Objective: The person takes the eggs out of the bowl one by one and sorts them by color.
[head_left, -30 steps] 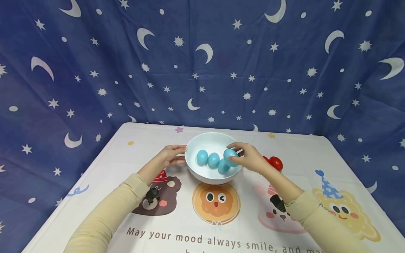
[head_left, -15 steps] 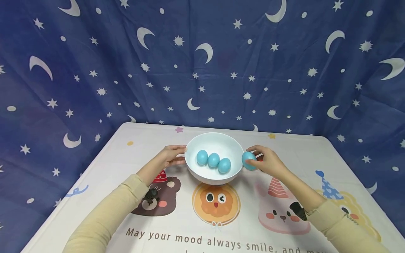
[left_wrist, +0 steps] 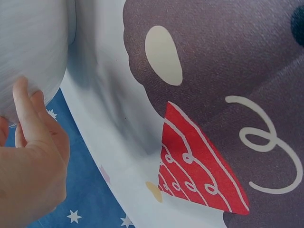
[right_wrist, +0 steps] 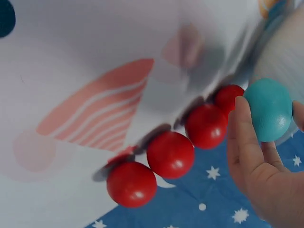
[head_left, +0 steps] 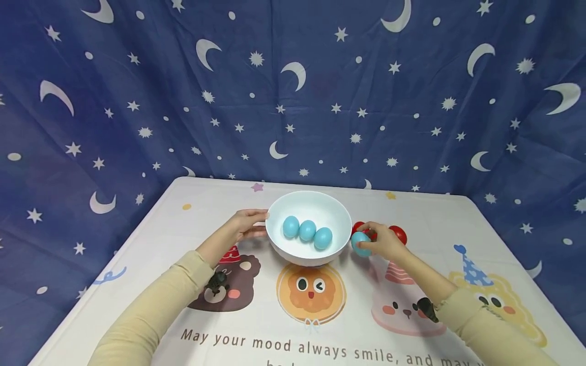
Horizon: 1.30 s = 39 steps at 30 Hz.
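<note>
A white bowl (head_left: 293,254) stands on the table with 3 light-blue eggs inside, such as the middle egg (head_left: 307,231). My left hand (head_left: 244,223) touches the bowl's left side, and the left wrist view has its straight fingers (left_wrist: 28,109) against the outer wall. On the bowl's other side, my right hand (head_left: 384,241) pinches another light-blue egg (right_wrist: 270,109) between thumb and fingers. That egg is outside the bowl, close by its right wall. Several red eggs (right_wrist: 170,155) lie in a row beside and behind the right hand, which partly hides them in the head view.
The white tablecloth (head_left: 220,203) carries printed cartoon faces and lettering. Behind the table's far edge hangs a dark blue curtain (head_left: 320,142) with moons and stars.
My right hand has lifted the light-blue egg out over the bowl's right rim and lowered it beside the bowl, near the red eggs. The left hand has stayed at the bowl.
</note>
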Each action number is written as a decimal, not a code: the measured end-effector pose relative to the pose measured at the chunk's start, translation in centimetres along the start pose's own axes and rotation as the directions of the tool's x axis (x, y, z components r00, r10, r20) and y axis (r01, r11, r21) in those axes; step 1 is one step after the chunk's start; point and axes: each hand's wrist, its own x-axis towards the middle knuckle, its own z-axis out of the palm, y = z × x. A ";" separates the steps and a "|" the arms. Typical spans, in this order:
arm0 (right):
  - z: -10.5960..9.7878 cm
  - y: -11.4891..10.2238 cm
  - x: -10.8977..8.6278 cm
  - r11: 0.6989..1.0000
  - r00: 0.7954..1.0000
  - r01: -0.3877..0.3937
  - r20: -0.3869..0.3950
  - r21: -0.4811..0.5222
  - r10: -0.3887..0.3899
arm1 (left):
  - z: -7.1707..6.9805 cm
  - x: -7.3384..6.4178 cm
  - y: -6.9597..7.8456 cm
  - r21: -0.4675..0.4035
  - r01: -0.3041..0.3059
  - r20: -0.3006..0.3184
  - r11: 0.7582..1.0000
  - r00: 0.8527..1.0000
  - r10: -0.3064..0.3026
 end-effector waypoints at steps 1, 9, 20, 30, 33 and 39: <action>0.2 0.1 0.1 1.000 1.000 0.000 0.000 -0.007 0.000 | 0.0 0.0 0.0 -0.001 0.000 -0.001 1.000 1.000 0.000; 1.7 0.9 0.4 1.000 1.000 0.003 -0.006 -0.030 -0.003 | 0.1 0.1 0.1 0.003 0.011 -0.007 1.000 1.000 -0.011; 3.0 1.1 0.6 0.999 0.999 -0.038 0.014 -0.004 0.038 | 0.0 0.1 -0.1 0.006 0.007 -0.002 1.000 1.000 -0.007; 3.3 0.7 0.8 0.999 0.999 -0.033 0.026 -0.029 0.034 | -0.1 0.0 -0.1 -0.002 0.006 0.002 1.000 1.000 -0.006; 3.3 0.7 0.8 0.999 0.999 -0.042 0.033 -0.035 0.043 | -0.1 0.0 -0.1 -0.008 0.004 0.004 1.000 1.000 -0.004; 3.3 0.8 0.8 0.999 0.998 -0.049 0.037 -0.019 0.050 | 0.0 -0.2 0.0 -0.010 0.003 0.004 1.000 1.000 -0.003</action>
